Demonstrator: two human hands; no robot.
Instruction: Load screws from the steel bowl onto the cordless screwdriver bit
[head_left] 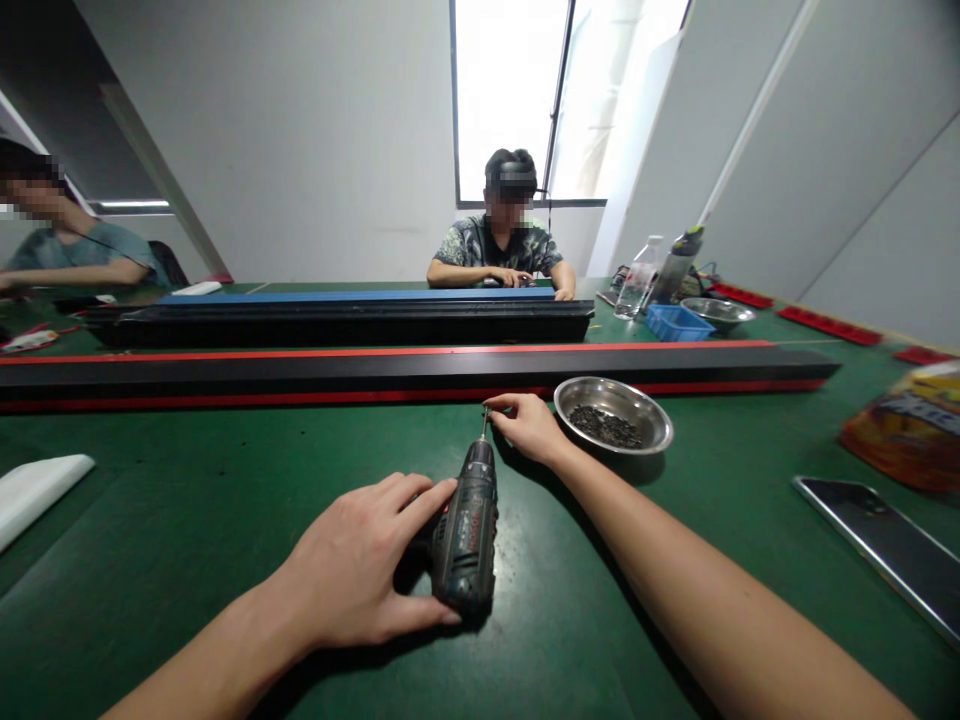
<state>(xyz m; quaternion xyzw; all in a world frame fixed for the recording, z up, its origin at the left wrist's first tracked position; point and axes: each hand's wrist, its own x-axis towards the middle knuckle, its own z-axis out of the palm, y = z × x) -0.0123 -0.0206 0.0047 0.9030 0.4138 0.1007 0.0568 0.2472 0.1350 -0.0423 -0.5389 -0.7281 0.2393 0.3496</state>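
My left hand is wrapped around a dark cordless drill, which lies over the green table with its bit pointing away from me. At the bit's tip, the thumb and finger of my right hand pinch a tiny dark piece that looks like a screw; it is mostly hidden. Just right of that hand stands a shallow steel bowl with many small dark screws in it. Beyond both hands a long black bar with red edges lies across the table.
Behind the bar are another long black piece with a blue strip and a co-worker. A second person sits far left. To the right are a phone, an orange bag, a blue basket and a bottle.
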